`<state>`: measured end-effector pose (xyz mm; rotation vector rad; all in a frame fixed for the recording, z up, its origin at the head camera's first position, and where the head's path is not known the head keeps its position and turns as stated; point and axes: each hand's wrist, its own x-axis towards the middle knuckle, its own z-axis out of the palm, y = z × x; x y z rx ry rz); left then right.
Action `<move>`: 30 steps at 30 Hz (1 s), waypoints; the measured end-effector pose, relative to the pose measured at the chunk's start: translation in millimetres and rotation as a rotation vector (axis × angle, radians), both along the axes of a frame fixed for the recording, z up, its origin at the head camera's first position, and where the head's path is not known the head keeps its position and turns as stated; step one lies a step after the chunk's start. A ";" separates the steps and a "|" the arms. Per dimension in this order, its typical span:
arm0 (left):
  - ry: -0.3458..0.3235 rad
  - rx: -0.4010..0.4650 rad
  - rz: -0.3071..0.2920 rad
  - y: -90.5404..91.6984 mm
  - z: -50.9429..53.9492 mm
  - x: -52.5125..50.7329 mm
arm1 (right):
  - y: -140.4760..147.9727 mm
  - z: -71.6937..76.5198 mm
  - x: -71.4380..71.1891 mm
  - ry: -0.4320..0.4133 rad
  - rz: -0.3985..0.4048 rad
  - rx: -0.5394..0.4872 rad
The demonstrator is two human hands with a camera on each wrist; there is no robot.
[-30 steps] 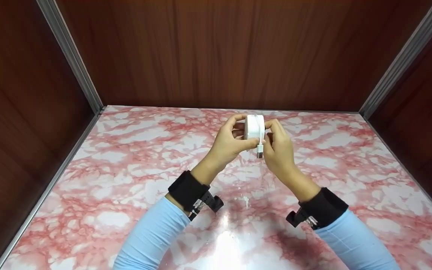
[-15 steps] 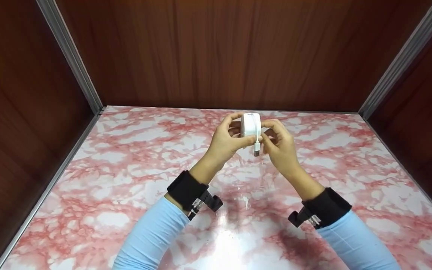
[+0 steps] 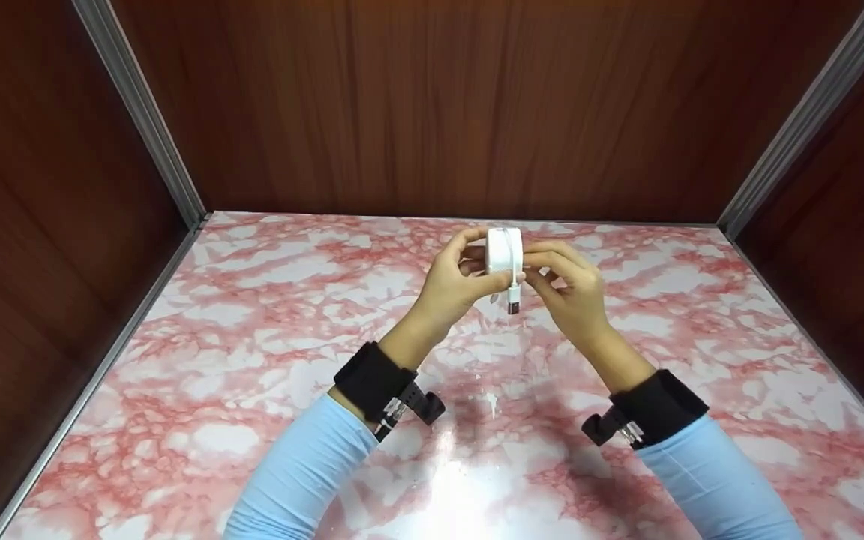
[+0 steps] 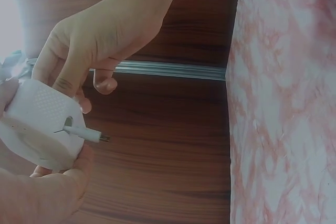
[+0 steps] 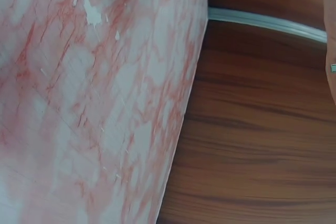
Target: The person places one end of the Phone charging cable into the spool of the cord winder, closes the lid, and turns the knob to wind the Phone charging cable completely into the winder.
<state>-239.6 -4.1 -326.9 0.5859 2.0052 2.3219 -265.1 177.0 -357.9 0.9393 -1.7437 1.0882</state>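
From where I stand, the left hand (image 3: 445, 283) has its fingers curled round a white box (image 3: 500, 253), gripping it between thumb and fingertips, up off the marbled desk (image 3: 252, 360). A white cable (image 3: 514, 260) crosses the box's near face to the left thumb's tip, its plug (image 3: 514, 298) hanging just below. The right hand's (image 3: 573, 289) bent fingers meet the box's other side; whether they pinch anything, I can't tell.
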 end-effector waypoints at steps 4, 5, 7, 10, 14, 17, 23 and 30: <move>0.014 0.006 -0.012 1.2 -1.0 0.8 | -0.8 -0.6 -0.8 -0.013 0.014 -0.010; 0.017 0.006 -0.012 1.5 -1.2 0.9 | -1.2 -0.5 -0.7 -0.020 0.017 -0.012; 0.024 0.006 -0.013 1.5 -1.1 1.4 | -1.8 0.0 0.4 -0.051 0.036 -0.016; 0.028 0.014 -0.008 0.6 -0.4 1.3 | -2.2 1.6 3.8 -0.171 0.106 -0.049; 0.018 0.013 0.011 -1.8 -0.2 0.3 | -2.9 12.1 15.2 -0.554 0.274 -0.213; 0.008 0.001 0.016 -3.0 -1.4 -0.3 | -4.4 26.8 25.8 -0.922 0.350 -0.317; 0.002 0.006 0.014 -4.5 -1.7 0.1 | -4.9 49.6 30.1 -1.203 0.322 -0.167; 0.015 0.008 0.001 -3.4 -4.1 0.7 | -4.9 39.5 23.5 -0.766 0.101 -0.032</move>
